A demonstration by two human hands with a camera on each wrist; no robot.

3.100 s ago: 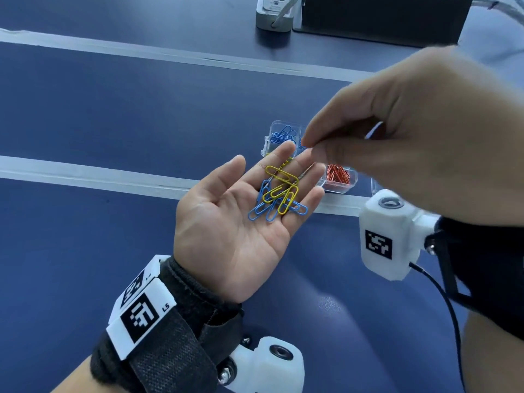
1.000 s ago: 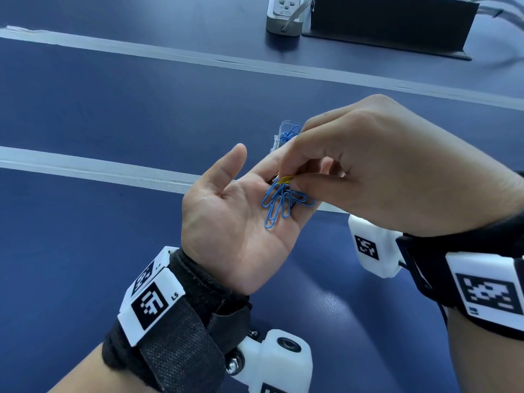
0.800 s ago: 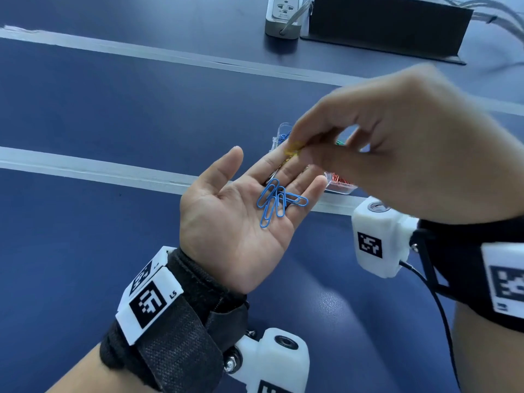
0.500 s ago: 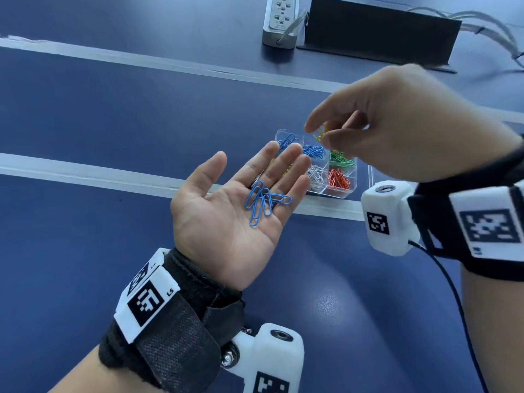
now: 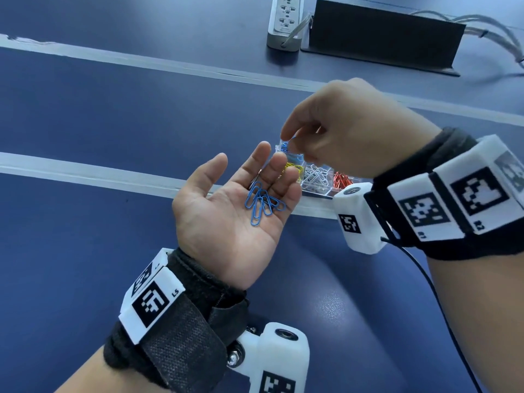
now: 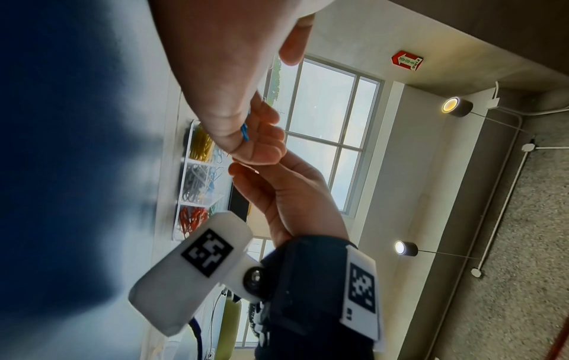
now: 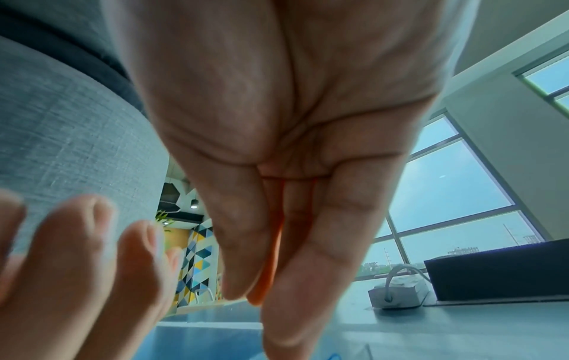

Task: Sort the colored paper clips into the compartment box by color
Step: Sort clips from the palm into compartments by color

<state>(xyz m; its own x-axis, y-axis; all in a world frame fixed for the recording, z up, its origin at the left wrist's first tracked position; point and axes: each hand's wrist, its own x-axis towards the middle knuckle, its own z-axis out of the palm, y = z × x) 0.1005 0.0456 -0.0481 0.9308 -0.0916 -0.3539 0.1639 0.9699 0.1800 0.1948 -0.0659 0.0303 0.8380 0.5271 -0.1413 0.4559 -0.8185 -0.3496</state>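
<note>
My left hand [image 5: 226,214] is held palm up and open above the table, with several blue paper clips [image 5: 262,204] lying across its fingers. Just beyond its fingertips sits the clear compartment box [image 5: 314,194], with blue, yellow, white and red clips in separate cells. My right hand [image 5: 340,131] hovers over the box with its fingers pointing down and relaxed. I see nothing pinched in it. In the right wrist view, the right hand [image 7: 277,170] has straight fingers and no clip. In the left wrist view, the box [image 6: 184,185] lies behind both hands.
A white power strip [image 5: 285,21] and a black stand [image 5: 382,35] with cables [image 5: 496,32] are at the far edge of the blue table. Pale tape lines [image 5: 85,171] cross the tabletop. The box rests on the nearer line.
My right hand picked the yellow clips off my left palm, carried them to the box and released them. Only blue clips remain on the palm, which has moved closer to the box.
</note>
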